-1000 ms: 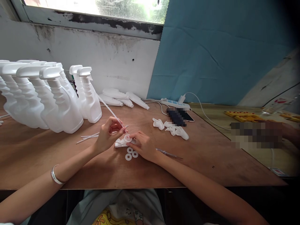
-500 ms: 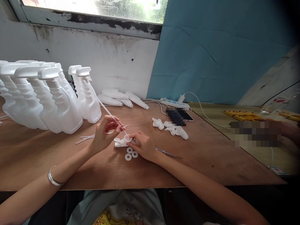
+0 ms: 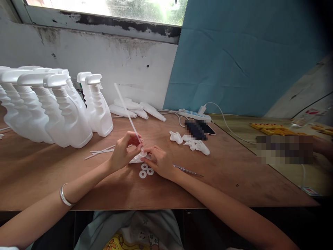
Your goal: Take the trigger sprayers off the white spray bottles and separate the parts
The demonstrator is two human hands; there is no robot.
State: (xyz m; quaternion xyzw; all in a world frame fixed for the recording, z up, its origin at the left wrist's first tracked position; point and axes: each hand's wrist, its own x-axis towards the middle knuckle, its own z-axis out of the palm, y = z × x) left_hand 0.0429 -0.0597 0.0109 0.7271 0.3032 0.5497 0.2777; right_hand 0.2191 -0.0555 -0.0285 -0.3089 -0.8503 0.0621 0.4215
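My left hand [image 3: 126, 148] pinches a thin white plastic tube [image 3: 127, 110] near its lower end. The tube leans up and to the left, and its low tip meets the round collar of a white spray trigger head [image 3: 136, 159]. Around that collar, the thumb and fingers of my right hand [image 3: 157, 159] are closed, pressing the head against the table. Whether the tube sits inside the collar is hidden by my fingers. Just below lie three flat white washers [image 3: 144, 171]. Several more white tubes [image 3: 101, 151] rest to the left of my left hand.
White spray bottles [image 3: 65, 114] crowd the left side. Behind my hands lie several white bottles [image 3: 151, 109]. To the right are white trigger heads [image 3: 196, 144], scissors [image 3: 187, 170], a phone [image 3: 208, 128] and a power strip [image 3: 195, 114]. Another person's arm [image 3: 322, 147] shows at the far right.
The tube has swung more upright, its top moving right and away from the bottles. My left hand has shifted right and slightly down, close to the right hand, which stays in place.
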